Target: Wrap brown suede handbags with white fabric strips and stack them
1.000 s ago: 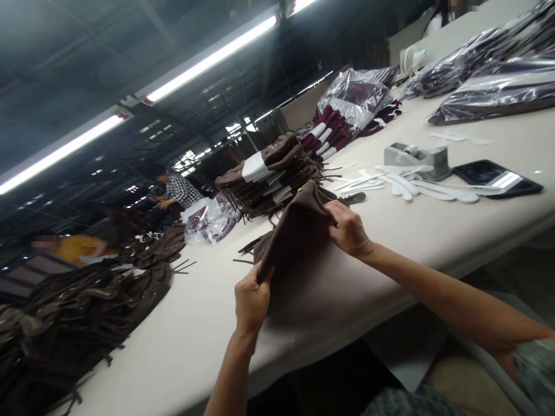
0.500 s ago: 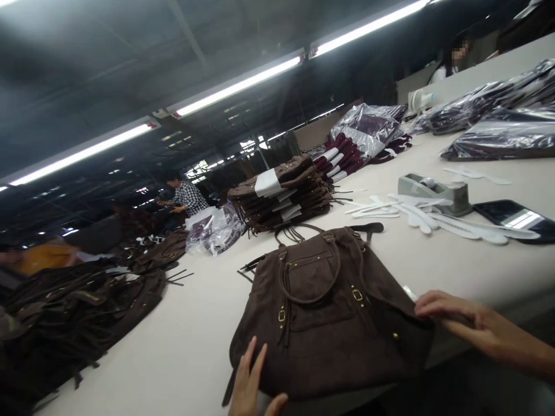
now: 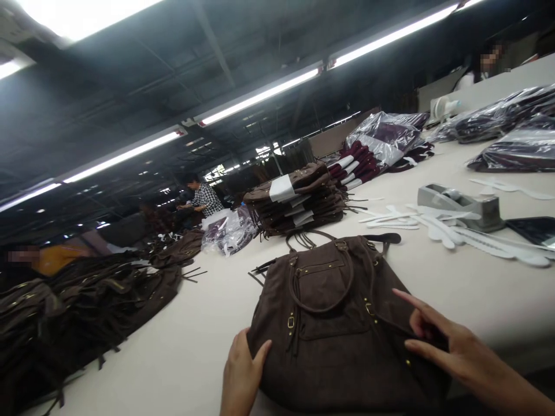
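A dark brown handbag (image 3: 329, 358) with looped handles, gold buckles and hanging straps lies in front of me on the pale table. My left hand (image 3: 243, 364) grips its left side, thumb on the front and the other fingers partly hidden behind the edge. Over the bag's right side is my right hand (image 3: 442, 338), its index finger stretched out and the thumb apart, the other fingers curled. Nothing shows in its grasp; whether the fingertips touch the bag I cannot tell.
Stacked brown bags (image 3: 299, 199) stand behind, beside maroon ones (image 3: 355, 162). More brown bags (image 3: 95, 312) heap up at left. A grey tape dispenser (image 3: 459, 205), white strips (image 3: 498, 242) and a dark phone (image 3: 531, 230) lie at right. People are in the background.
My left hand has moved up the bag's left side and its thumb now presses on the front. My right hand has come from the right edge inward over the bag, index finger extended.
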`<state>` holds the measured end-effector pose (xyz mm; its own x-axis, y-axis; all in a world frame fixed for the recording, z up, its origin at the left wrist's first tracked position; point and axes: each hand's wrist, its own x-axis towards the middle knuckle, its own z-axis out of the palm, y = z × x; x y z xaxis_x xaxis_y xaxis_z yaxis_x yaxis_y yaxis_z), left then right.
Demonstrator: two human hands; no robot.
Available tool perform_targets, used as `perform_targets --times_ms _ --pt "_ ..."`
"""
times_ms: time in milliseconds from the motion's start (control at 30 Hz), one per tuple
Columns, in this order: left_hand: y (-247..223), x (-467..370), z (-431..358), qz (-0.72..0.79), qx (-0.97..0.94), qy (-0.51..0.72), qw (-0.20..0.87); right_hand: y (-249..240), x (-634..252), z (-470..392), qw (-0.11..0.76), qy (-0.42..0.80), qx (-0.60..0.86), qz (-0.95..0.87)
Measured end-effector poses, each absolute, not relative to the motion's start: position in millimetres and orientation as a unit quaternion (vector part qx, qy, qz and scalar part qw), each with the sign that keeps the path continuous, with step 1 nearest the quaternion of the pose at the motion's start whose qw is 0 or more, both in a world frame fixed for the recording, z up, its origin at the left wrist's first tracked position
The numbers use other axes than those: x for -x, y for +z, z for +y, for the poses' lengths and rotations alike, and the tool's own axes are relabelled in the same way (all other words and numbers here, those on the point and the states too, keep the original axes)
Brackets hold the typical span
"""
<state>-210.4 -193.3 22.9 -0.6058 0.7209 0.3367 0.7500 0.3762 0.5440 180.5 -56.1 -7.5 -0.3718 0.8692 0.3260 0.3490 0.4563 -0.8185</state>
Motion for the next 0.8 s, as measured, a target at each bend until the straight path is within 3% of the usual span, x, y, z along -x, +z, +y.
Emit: perform_targets --times_ms 100,233,400,600,800 --pt "25 218 -192 -0.823 0.395 -0.404 -0.058 1 -176 -48 0.364 0.404 0.371 -0.753" --pt "41 225 -177 -0.74 0.288 -0.593 -0.132 25 -176 -24 0.372 0.473 0.34 -0.723" --pt "86 224 -123 -0.597 0.168 -0.783 -0.055 74 -171 14 0.364 0.454 0.323 -0.746" --pt "112 225 -84 -0.606 0.181 -0.775 -0.008 95 -163 17 0.358 0.185 0.266 -0.876" --pt "111 229 -85 -0.633 0.204 -0.747 0.009 84 -158 7 0.214 0.138 0.146 -0.956"
